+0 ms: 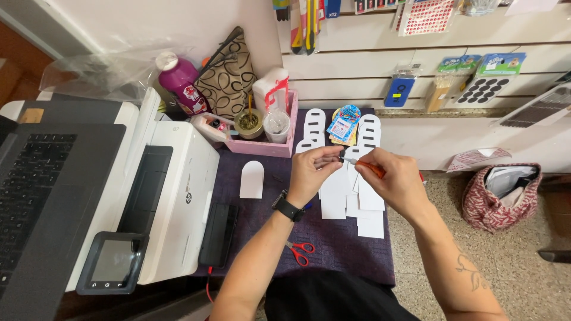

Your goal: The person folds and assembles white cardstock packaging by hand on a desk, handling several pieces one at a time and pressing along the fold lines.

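Red-handled scissors (300, 250) lay on the purple tabletop (357, 249), above them left hand (312, 169) pinched the tip of an orange-handled craft knife (364, 165), right hand (397, 178) gripped its handle, white card cutouts (348, 205) beneath, printer (178, 202) at left.

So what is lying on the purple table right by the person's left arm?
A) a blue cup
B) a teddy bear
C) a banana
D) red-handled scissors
D: red-handled scissors lie on the purple table just beside the left forearm, below the left hand.
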